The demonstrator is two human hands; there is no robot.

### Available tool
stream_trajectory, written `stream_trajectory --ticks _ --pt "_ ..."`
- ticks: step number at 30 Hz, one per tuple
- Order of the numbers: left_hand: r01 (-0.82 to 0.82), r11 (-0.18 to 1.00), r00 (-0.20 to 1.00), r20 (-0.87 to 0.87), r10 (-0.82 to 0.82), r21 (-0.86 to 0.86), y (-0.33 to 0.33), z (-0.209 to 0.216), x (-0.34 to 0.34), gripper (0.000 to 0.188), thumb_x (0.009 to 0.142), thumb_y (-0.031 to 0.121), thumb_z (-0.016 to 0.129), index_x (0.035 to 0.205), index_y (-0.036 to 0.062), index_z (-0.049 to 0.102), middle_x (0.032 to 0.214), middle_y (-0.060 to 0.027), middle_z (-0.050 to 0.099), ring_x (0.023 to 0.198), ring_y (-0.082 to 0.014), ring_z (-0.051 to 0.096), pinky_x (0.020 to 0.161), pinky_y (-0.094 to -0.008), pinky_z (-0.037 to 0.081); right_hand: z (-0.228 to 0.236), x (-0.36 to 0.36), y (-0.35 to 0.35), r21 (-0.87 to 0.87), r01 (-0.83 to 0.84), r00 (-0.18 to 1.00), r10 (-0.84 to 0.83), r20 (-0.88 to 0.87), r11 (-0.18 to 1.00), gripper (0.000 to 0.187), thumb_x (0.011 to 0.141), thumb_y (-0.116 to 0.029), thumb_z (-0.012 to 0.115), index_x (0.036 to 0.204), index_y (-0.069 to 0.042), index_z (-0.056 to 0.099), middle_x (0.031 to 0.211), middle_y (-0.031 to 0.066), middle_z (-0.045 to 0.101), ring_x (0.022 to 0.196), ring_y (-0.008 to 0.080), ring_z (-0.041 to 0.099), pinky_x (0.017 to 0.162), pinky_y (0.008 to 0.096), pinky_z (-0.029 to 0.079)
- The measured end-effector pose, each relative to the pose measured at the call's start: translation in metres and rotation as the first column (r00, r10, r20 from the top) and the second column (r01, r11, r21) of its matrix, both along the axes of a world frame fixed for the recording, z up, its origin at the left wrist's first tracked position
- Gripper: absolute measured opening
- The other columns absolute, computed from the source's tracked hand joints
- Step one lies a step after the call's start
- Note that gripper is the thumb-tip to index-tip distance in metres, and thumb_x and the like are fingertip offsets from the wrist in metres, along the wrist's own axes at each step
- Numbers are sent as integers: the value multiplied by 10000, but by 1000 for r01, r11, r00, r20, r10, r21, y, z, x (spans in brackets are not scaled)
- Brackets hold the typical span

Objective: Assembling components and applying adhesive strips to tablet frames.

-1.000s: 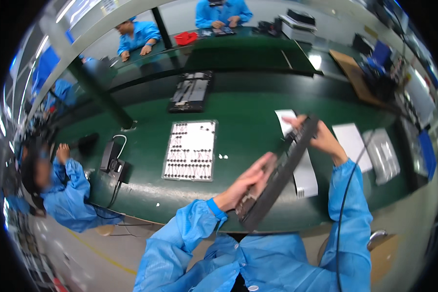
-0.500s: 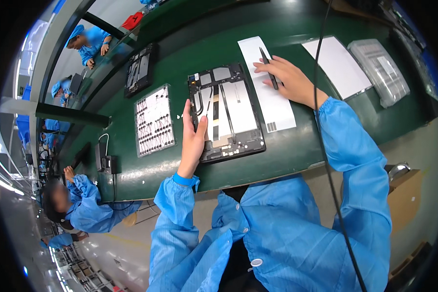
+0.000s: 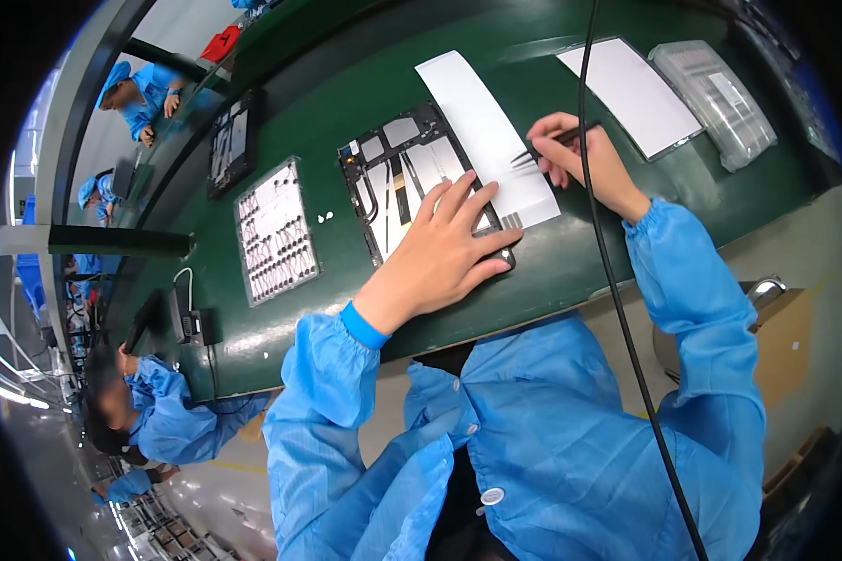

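An opened tablet-like device (image 3: 400, 173), with a black frame, silver plates and dark ribbon cables, lies on the green workbench. My left hand (image 3: 440, 248) rests palm down over its near part, fingers spread, with the fingertips reaching the edge of a long white sheet (image 3: 482, 122). Beneath that hand, part of the device is hidden. Small dark rectangles (image 3: 512, 221) sit at the sheet's near end. Between its fingers my right hand (image 3: 594, 168) grips black tweezers (image 3: 565, 137), the tips pointing left just above the sheet.
Left of the device lies a clear tray (image 3: 279, 234) of small dark wired parts, beside white bits (image 3: 325, 217). A second device (image 3: 236, 140) stands farther back. At right are a white pad (image 3: 631, 98) and a plastic-wrapped package (image 3: 716, 103). A black cable (image 3: 601, 224) hangs across the view.
My left hand has moved from the device's left edge onto its near right part and spread out. My right hand has turned the tweezers so their tips point left, low over the sheet.
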State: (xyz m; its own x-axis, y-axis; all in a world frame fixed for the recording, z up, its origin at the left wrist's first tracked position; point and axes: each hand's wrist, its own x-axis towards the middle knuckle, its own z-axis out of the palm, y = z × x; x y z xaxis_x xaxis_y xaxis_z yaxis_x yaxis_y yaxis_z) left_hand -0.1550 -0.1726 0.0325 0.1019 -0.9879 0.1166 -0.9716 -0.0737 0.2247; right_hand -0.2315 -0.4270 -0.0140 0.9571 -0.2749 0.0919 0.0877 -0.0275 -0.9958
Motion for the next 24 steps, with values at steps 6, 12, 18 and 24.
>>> stream_trajectory --ticks 6,12,18,24 --pt "73 997 992 103 -75 29 -12 -10 5 413 991 363 544 1370 207 599 1428 -124 523 1386 -343 414 1185 -509 295 4 -26 6 -97 -85 990 73 -123 992 179 938 -199 721 949 -25 680 720 15 657 597 64 606 505 199 431" --pt "74 997 995 60 -74 0 -14 -15 3 405 986 338 556 1359 187 606 1412 -130 541 1366 -337 440 1191 -506 294 3 -25 6 -80 -81 982 65 -178 994 185 932 -189 725 923 -10 678 722 26 671 576 62 595 493 207 425" --pt "68 998 996 59 -68 2 -13 -14 1 414 981 329 559 1364 179 602 1421 -133 536 1351 -337 451 1192 -505 293 4 -23 8 -130 -101 979 75 -192 986 207 921 -199 735 913 -1 671 728 56 687 546 75 581 484 231 424" --pt "72 997 995 62 -72 -5 -13 -18 1 418 985 325 552 1375 178 595 1415 -128 542 1336 -332 460 1191 -505 294 4 -23 4 -89 -131 971 109 -214 987 201 927 -203 726 916 -10 670 733 55 693 545 81 586 485 221 427"
